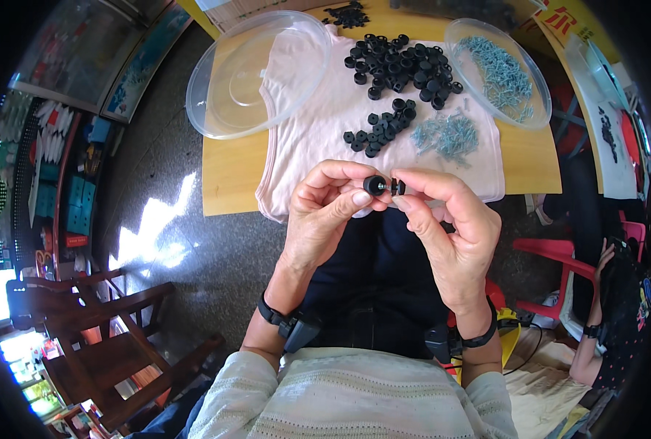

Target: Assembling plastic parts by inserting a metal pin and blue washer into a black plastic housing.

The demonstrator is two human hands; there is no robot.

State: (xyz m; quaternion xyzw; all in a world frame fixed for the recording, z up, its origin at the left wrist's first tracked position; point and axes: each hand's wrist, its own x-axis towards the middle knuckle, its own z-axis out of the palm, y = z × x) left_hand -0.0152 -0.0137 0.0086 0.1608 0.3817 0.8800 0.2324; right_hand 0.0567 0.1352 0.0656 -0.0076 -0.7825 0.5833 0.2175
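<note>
Pinching a round black cap [373, 184] between thumb and fingers, the left hand [324, 202] meets the right hand [453, 219], whose fingers grip a small black piece [400, 187]; shiny metal shows between the two parts. Both are held by the near edge of the desk [226, 172]. Beyond them, a pale pink cloth [300, 157] carries black caps [402, 62] and loose silvery screws [446, 137], with more screws in a clear shallow container [540, 110] at right.

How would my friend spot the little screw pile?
Find the tan table, then the pink cloth on it. Beyond the person's right hand lies a silvery-blue screw pile. It's straight on the cloth; the bigger heap lies in a clear dish.
</note>
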